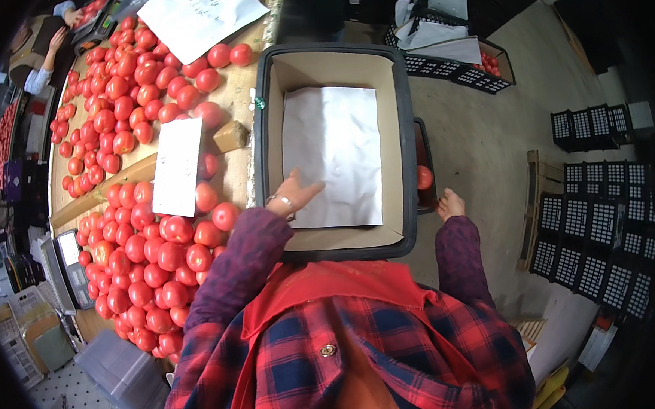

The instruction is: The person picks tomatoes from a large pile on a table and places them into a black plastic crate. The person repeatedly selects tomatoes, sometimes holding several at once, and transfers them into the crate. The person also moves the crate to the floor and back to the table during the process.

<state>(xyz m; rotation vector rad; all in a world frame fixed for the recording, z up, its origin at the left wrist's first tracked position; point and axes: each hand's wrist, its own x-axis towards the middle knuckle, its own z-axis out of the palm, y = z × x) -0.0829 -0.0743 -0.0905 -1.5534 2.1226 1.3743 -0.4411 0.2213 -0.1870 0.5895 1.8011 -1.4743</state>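
Note:
Right before me stands a dark plastic crate [405, 143] lined with brown cardboard, with a white paper sheet [333, 159] flat on its bottom. My left hand [299, 194] is over the crate's left part, fingers spread above the sheet, holding nothing. Outside the crate on the right, my right hand [450, 204] has its fingers curled; whether it holds anything cannot be told. Near it a tomato [425, 177] lies in a lower container [426, 142], partly hidden by the crate. Red tomatoes [156, 260] are heaped on the wooden table to the left, in two groups parted by a wooden strip [129, 174].
A white card [178, 167] and a paper with handwriting [201, 18] lie over the tomatoes. Stacked black crates [598, 210] stand at right; another crate [454, 67] holds papers and tomatoes. A person's hands [66, 29] are at upper left. A clear plastic bin [124, 374] is at lower left.

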